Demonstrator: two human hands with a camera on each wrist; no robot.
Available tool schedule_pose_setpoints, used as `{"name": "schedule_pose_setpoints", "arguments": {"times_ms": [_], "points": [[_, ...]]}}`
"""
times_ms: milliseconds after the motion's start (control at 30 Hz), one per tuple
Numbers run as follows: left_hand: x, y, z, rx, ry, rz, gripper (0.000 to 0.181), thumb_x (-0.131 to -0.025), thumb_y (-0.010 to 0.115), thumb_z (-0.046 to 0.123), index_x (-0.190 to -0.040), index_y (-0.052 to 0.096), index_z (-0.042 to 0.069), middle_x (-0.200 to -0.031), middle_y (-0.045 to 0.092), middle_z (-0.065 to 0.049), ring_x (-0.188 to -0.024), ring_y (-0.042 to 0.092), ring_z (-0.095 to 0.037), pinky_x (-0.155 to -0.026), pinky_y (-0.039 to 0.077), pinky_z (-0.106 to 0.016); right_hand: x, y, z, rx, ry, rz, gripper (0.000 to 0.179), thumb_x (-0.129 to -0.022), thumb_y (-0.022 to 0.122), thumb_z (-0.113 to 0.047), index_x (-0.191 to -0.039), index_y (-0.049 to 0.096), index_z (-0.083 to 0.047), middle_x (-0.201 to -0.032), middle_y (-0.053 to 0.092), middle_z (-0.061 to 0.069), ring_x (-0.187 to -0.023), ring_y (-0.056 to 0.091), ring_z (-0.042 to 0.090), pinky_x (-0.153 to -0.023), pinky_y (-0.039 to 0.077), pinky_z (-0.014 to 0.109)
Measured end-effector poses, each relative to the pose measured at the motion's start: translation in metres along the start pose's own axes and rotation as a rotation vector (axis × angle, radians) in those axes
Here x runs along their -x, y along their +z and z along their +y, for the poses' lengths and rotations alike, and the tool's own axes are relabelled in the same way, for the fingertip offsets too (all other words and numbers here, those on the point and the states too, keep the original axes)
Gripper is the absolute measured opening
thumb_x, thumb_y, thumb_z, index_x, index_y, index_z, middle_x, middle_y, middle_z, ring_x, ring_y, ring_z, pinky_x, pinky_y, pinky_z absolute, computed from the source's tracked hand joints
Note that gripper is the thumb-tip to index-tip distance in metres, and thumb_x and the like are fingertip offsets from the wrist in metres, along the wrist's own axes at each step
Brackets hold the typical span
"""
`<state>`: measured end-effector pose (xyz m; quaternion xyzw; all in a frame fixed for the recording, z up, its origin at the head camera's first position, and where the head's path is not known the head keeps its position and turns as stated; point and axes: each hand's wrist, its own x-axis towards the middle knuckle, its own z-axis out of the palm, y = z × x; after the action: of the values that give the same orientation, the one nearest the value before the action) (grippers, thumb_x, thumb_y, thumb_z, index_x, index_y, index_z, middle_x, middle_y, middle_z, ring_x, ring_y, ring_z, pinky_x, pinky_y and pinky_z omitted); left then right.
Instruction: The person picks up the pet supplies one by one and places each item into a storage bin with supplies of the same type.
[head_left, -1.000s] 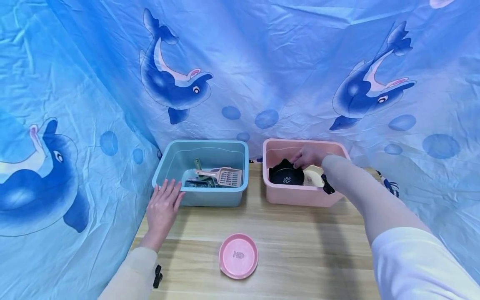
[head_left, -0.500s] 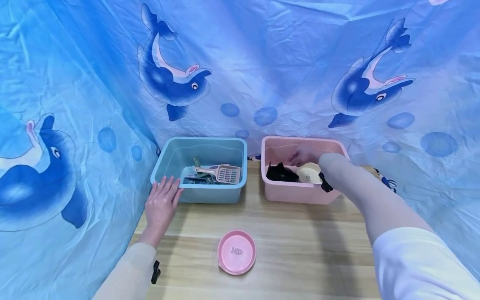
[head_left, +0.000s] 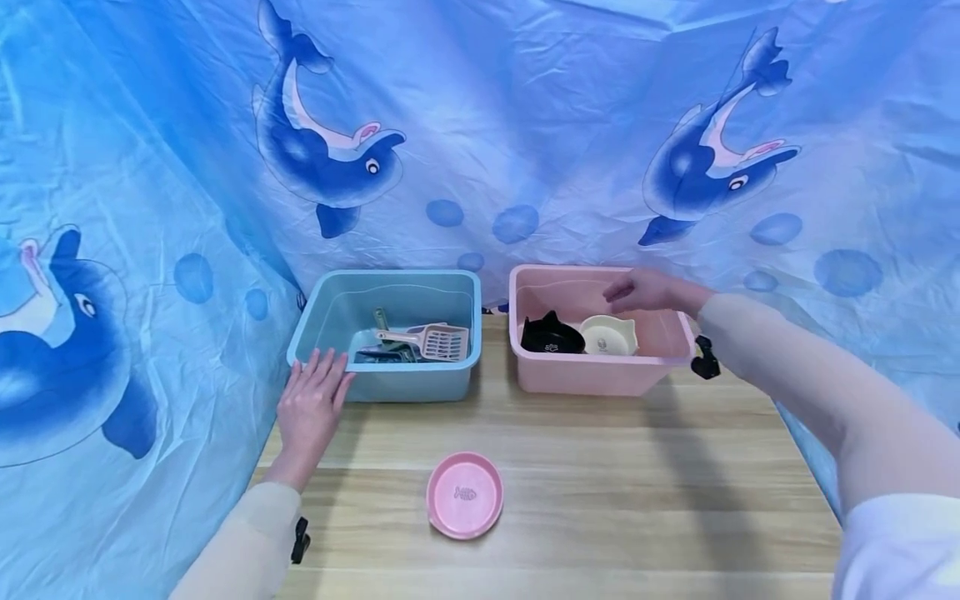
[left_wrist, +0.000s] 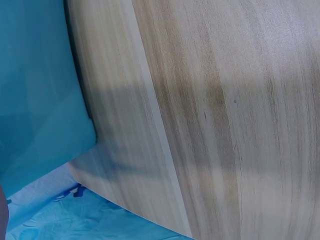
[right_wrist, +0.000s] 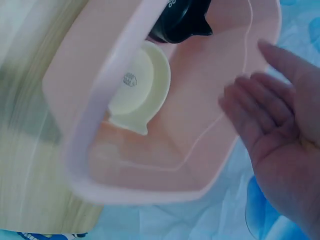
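Observation:
A black cat-eared bowl [head_left: 553, 335] with a paw print sits at the left inside the pink bin [head_left: 581, 377]. Beside it lies a cream cat-eared bowl [head_left: 609, 335]. My right hand [head_left: 651, 292] hovers over the bin's back right part, holding nothing; in the right wrist view its fingers [right_wrist: 250, 105] are extended, apart from both bowls. My left hand [head_left: 311, 408] rests with straight fingers on the front left rim of the blue bin [head_left: 408, 386]. A round pink dish [head_left: 465, 495] with a fishbone print is on the table nearer to me.
Inside the blue bin are a pale slotted litter scoop [head_left: 442, 342], a green-handled item [head_left: 381, 318] and other dark items. Both bins stand at the back of the wooden table [head_left: 585, 483], close to a blue dolphin-print curtain [head_left: 465, 125].
My right hand has let go of the black bowl, which settled into the pink bin, and has risen back and to the right. My left hand stays on the blue bin's rim.

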<state>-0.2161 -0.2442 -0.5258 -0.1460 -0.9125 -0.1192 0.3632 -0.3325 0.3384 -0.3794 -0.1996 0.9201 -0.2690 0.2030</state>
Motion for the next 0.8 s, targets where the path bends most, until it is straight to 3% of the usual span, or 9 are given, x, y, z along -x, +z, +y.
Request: {"name": "schedule_pose_setpoints", "arguments": {"times_ms": [100,267,400,500,567,633,700,800], "points": [[-0.001,-0.002,-0.001,0.001,-0.008,-0.017,0.050,-0.090,0.084,0.021,-0.137,0.072,0.007,-0.135,0.069,-0.022,-0.132,0.063,-0.046,-0.116,0.045,-0.065,0.023,-0.001,0.000,0.139,-0.057,0.052,0.050,-0.103,0.073,-0.021,-0.138,0.063,0.014,-0.138,0.066,0.032,-0.128,0.066,0.046,-0.107,0.055,0.056],[-0.002,-0.003,-0.004,-0.001,-0.001,-0.013,0.051,-0.089,0.085,0.019,-0.137,0.072,0.007,-0.135,0.069,-0.023,-0.132,0.063,-0.046,-0.116,0.045,-0.065,0.064,0.007,-0.002,0.194,-0.016,0.135,0.058,-0.105,0.072,-0.032,-0.147,0.060,0.005,-0.146,0.062,0.028,-0.129,0.064,0.045,-0.107,0.053,0.059],[-0.002,-0.002,-0.004,-0.002,0.001,-0.007,0.052,-0.088,0.087,0.018,-0.136,0.073,0.006,-0.134,0.070,-0.023,-0.131,0.063,-0.047,-0.115,0.046,-0.066,0.090,0.019,0.007,0.200,0.022,0.219,0.062,-0.105,0.072,-0.034,-0.151,0.056,0.005,-0.104,0.074,0.028,-0.093,0.069,0.034,-0.089,0.054,0.049],[-0.001,-0.001,-0.003,0.002,-0.006,-0.018,0.050,-0.090,0.086,0.020,-0.137,0.072,0.006,-0.135,0.069,-0.023,-0.132,0.063,-0.046,-0.115,0.045,-0.066,0.106,0.030,0.018,0.232,0.003,0.307,0.062,-0.104,0.072,-0.031,-0.150,0.055,0.007,-0.098,0.073,0.029,-0.088,0.067,0.035,-0.087,0.055,0.053],[0.000,-0.002,-0.002,0.003,-0.012,-0.029,0.048,-0.094,0.083,0.023,-0.138,0.072,0.007,-0.136,0.069,-0.023,-0.133,0.062,-0.046,-0.116,0.045,-0.065,0.115,0.039,0.023,0.257,-0.036,0.381,0.059,-0.103,0.074,-0.027,-0.148,0.057,0.008,-0.115,0.072,0.036,-0.099,0.071,0.045,-0.092,0.057,0.061],[0.001,-0.003,-0.002,0.007,-0.018,-0.041,0.045,-0.103,0.073,0.035,-0.139,0.071,0.007,-0.137,0.068,-0.022,-0.134,0.062,-0.046,-0.116,0.044,-0.065,0.122,0.050,0.029,0.292,-0.074,0.443,0.058,-0.101,0.076,-0.023,-0.146,0.058,0.009,-0.135,0.065,0.037,-0.117,0.068,0.052,-0.098,0.055,0.068],[0.002,-0.003,-0.001,0.010,-0.018,-0.044,0.053,-0.109,0.056,0.048,-0.139,0.071,0.007,-0.138,0.068,-0.022,-0.134,0.062,-0.046,-0.116,0.044,-0.065,0.127,0.061,0.034,0.328,-0.098,0.498,0.059,-0.099,0.079,-0.022,-0.146,0.059,0.008,-0.141,0.061,0.035,-0.124,0.063,0.055,-0.102,0.052,0.070],[0.001,-0.003,0.001,0.021,-0.016,-0.044,0.071,-0.110,0.034,0.060,-0.138,0.072,0.007,-0.137,0.069,-0.022,-0.133,0.062,-0.046,-0.116,0.045,-0.066,0.132,0.080,0.043,0.389,-0.114,0.578,0.064,-0.095,0.083,-0.024,-0.147,0.059,0.006,-0.147,0.058,0.034,-0.131,0.057,0.058,-0.105,0.048,0.072]]}}
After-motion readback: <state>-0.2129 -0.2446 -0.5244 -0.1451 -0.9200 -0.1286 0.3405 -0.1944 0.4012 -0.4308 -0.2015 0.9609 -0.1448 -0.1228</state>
